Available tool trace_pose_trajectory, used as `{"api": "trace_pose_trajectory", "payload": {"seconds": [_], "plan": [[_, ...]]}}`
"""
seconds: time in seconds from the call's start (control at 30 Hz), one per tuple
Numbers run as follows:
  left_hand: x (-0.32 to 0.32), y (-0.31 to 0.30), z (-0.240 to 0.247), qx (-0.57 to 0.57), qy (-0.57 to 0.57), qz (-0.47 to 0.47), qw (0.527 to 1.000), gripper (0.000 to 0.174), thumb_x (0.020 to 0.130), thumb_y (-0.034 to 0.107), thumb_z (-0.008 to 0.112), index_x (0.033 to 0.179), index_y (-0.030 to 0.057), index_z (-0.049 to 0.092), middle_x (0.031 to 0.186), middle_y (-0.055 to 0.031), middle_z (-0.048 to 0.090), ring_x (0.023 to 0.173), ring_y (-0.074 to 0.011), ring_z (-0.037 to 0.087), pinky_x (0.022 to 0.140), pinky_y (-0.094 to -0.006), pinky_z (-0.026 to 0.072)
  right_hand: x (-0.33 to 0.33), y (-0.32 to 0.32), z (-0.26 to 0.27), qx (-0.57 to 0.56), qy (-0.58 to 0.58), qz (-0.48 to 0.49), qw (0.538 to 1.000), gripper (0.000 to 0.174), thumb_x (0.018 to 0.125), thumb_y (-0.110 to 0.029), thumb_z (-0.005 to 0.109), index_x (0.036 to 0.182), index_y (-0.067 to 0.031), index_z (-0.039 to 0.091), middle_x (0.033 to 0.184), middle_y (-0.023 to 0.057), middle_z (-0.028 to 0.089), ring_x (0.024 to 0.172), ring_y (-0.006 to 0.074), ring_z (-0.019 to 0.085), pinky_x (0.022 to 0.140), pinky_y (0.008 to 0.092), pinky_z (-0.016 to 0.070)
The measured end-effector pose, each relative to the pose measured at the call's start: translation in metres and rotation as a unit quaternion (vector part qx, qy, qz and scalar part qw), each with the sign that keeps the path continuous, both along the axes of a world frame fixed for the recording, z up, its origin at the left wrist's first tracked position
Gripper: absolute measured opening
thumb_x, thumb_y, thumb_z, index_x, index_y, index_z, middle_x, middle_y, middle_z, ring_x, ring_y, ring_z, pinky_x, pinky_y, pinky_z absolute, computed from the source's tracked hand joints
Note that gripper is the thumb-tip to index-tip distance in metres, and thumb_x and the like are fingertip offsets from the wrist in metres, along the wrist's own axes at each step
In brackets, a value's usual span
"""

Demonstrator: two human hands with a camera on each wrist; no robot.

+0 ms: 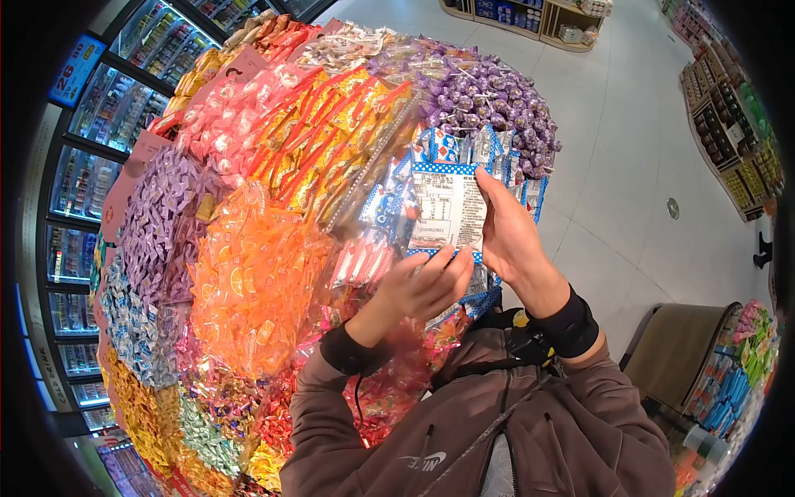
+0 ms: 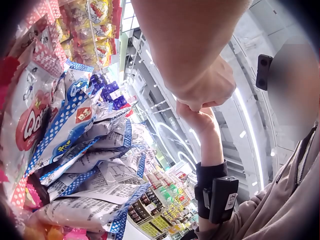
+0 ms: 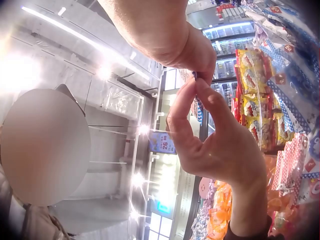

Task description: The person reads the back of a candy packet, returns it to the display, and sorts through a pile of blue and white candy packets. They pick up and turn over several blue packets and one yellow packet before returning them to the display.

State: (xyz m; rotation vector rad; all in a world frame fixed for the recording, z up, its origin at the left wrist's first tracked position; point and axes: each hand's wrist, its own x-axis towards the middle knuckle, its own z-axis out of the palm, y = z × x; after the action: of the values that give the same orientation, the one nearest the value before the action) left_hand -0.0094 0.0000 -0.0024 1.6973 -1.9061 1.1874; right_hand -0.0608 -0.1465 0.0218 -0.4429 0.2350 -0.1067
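Observation:
A candy packet (image 1: 447, 207) with blue polka-dot edges is held up in the head view, its white printed side with small text and a table facing the camera. My right hand (image 1: 515, 236) grips it along its right side, thumb near the upper corner. At the lower edge, my left hand (image 1: 426, 283) pinches the packet; the right wrist view shows the thumb and index finger of this left hand (image 3: 220, 140) meeting at the thin edge. Similar blue-dotted packets (image 2: 95, 170) lie in a pile just beyond and below the hands.
Yellow candy bags (image 1: 339, 124), purple lollipops (image 1: 497, 91), orange candies (image 1: 248, 282) and purple-wrapped sweets (image 1: 166, 224) are heaped over the large display. Refrigerated shelves (image 1: 79, 199) line the left. Grey tiled floor (image 1: 613, 166) stretches to the right, with a brown bin-like stand (image 1: 675, 356) at lower right.

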Motion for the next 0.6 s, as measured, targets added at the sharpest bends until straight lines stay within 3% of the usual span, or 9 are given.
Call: {"api": "trace_pose_trajectory", "payload": {"seconds": [0.27,0.37,0.47,0.6], "plan": [[0.000,0.001,-0.002,0.000,0.003,-0.004,1.000,0.008,0.078,0.012,0.058,0.085,0.0096,0.060,0.099,-0.0033,0.062,0.089,-0.0160,0.057,0.068,-0.0246,0.0426,0.000,0.000,-0.001,-0.020,0.011,0.011,1.000,0.045,0.096,-0.031,0.028,0.118,0.0050,0.043,0.112,0.0194,0.056,0.099,0.0300,0.058,0.086,0.0424,0.0477],[-0.001,0.002,-0.001,0.006,-0.002,0.029,1.000,0.009,0.078,0.015,0.058,0.085,0.0182,0.063,0.093,0.0075,0.063,0.087,-0.0085,0.058,0.080,-0.0275,0.0335,-0.001,0.000,0.000,-0.005,-0.011,0.011,1.000,0.043,0.095,-0.027,0.032,0.115,0.0087,0.044,0.107,0.0186,0.057,0.095,0.0280,0.059,0.084,0.0390,0.0478],[0.002,0.003,0.002,0.018,0.021,0.004,1.000,0.009,0.077,0.012,0.059,0.085,0.0155,0.062,0.093,0.0051,0.063,0.086,-0.0127,0.058,0.077,-0.0283,0.0389,-0.005,0.002,0.006,-0.061,-0.017,0.000,0.998,0.042,0.095,-0.027,0.034,0.121,0.0054,0.042,0.110,0.0140,0.057,0.099,0.0243,0.057,0.086,0.0373,0.0454],[0.007,0.009,-0.005,-0.049,0.244,-0.018,0.968,0.020,0.072,0.003,0.061,0.089,0.0105,0.057,0.095,-0.0035,0.061,0.084,-0.0217,0.059,0.068,-0.0310,0.0475,-0.015,-0.004,-0.001,-0.277,-0.065,0.013,0.959,0.049,0.090,-0.026,0.047,0.130,-0.0018,0.035,0.127,0.0109,0.044,0.117,0.0218,0.044,0.095,0.0369,0.0365]]}}
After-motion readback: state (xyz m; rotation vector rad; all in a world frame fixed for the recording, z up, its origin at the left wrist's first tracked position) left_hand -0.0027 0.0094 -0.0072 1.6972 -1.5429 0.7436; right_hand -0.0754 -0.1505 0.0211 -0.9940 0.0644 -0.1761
